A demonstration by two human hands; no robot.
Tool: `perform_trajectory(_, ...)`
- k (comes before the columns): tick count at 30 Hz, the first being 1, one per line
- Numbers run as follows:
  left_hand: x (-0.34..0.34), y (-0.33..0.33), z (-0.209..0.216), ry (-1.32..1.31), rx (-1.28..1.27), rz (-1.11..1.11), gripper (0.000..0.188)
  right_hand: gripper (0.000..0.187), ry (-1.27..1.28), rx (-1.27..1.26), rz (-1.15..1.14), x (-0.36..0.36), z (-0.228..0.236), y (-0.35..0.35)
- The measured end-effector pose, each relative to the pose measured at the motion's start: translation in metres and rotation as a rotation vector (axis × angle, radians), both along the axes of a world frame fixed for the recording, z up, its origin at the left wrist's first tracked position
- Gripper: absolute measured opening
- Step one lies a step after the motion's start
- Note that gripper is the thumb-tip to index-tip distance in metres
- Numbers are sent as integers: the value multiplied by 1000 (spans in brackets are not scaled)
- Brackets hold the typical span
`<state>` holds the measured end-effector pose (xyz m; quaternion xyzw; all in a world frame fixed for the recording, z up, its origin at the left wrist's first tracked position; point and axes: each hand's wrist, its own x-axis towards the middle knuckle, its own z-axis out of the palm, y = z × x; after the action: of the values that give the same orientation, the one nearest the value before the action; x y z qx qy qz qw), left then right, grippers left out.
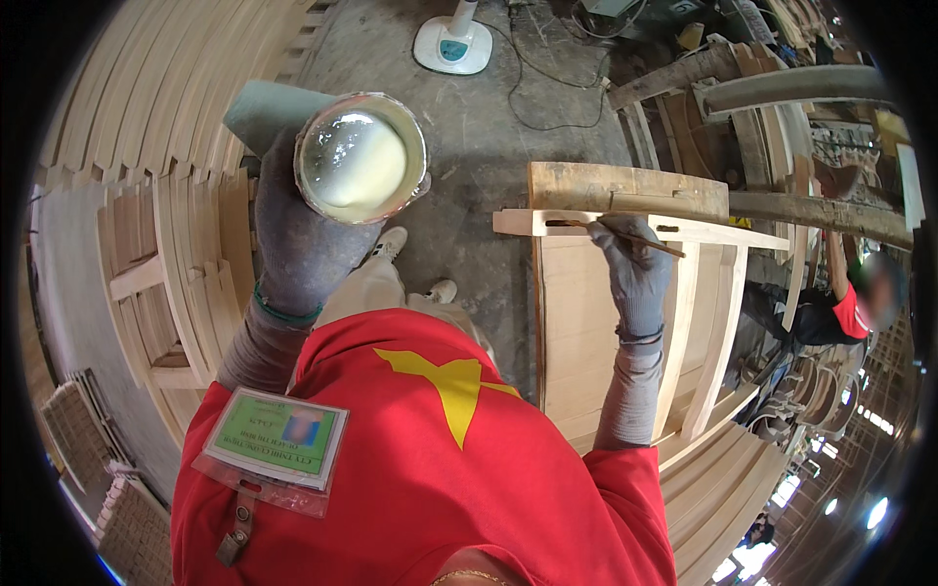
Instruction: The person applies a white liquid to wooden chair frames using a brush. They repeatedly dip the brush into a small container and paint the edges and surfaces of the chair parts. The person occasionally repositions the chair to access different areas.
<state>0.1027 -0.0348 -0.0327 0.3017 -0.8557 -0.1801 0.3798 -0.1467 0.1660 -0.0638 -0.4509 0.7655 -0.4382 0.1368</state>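
My gloved left hand (315, 244) is wrapped round a round tub (422, 161) with smeared sides. Cream-white liquid (376, 171) lies inside it, pooled toward one side. A grey-green sheet or cloth (274, 109) shows just beyond that hand; whether the hand touches it I cannot tell. On the right, my gloved right hand (637, 278) grips a thin brown stick (666, 246). The stick's far end is at a slot (565, 224) in a pale wooden rail (733, 233). This rail belongs to a slatted wooden frame (679, 337) on a board-topped support.
Stacked wooden parts (147, 88) and slatted frames (161, 283) stand along the left. A white stand base (452, 46) and a cable (528, 112) are on the floor ahead. Metal beams (811, 90) cross at the right, where another person (831, 317) is.
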Motion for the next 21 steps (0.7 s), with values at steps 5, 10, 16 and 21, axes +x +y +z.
perform_trajectory(5,-2,-15,-6,-68,152,-58,60,16,75,93,-91,12,7,-6)
perform_trajectory(10,-5,-31,-16,-69,-48,-129,66,15,-361,27,-195,32,11,-19)
perform_trajectory(16,-21,-43,-16,395,803,-346,56,13,-556,-221,-419,12,8,10)
perform_trajectory(21,-38,-57,-12,95,436,-474,75,15,-514,-332,-536,25,33,19)
